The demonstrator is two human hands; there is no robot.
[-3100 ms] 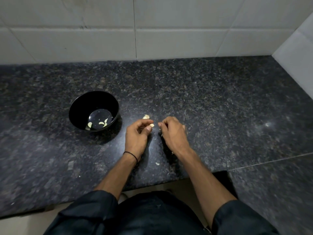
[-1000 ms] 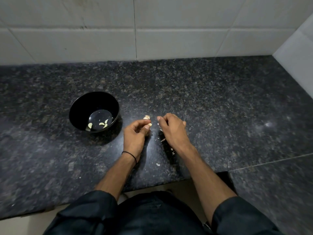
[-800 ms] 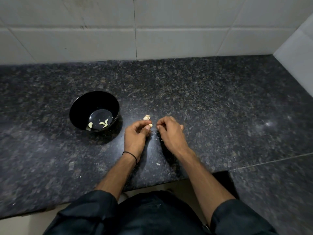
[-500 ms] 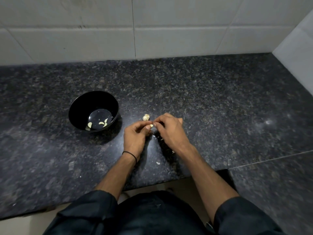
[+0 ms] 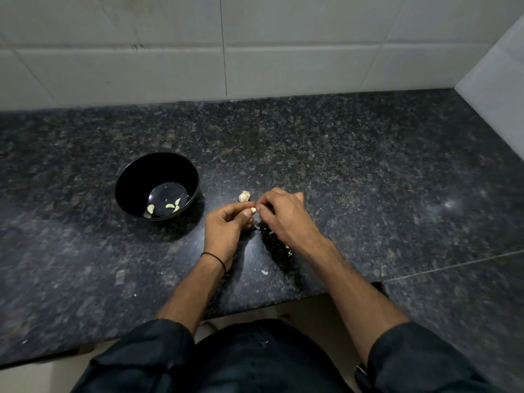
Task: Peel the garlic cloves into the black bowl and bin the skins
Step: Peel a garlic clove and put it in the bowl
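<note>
"Garlic clove [image 5: 253,210], where is it sitting at this moment?"

"It is sitting between the two hands, just above the counter [image 5: 368,180]. The left hand [image 5: 226,222] is pinching it between thumb and curled fingers. The right hand [image 5: 283,214] is closing its fingertips on the same clove, so both hands are holding it. I am judging that the skin is coming off right now."

"And the black bowl [image 5: 141,174], is it receiving anything?"

"It is standing on the counter near the left hand, on its left side. A few peeled cloves [image 5: 151,208] are lying at the bottom, so one part of the work is looking done."

"What is remaining, then?"

"One more garlic piece [image 5: 244,196] is lying on the counter just behind the hands, and as far as I am seeing it is wearing its skin. Small skin bits [image 5: 264,272] are lying on the counter between the wrists and under the right hand, and nobody is collecting them yet. No bin is showing in the view. I am guessing the task is somewhere in the middle: this clove is needing to go into the bowl, then the other piece, and the skins are waiting for the bin"
</note>
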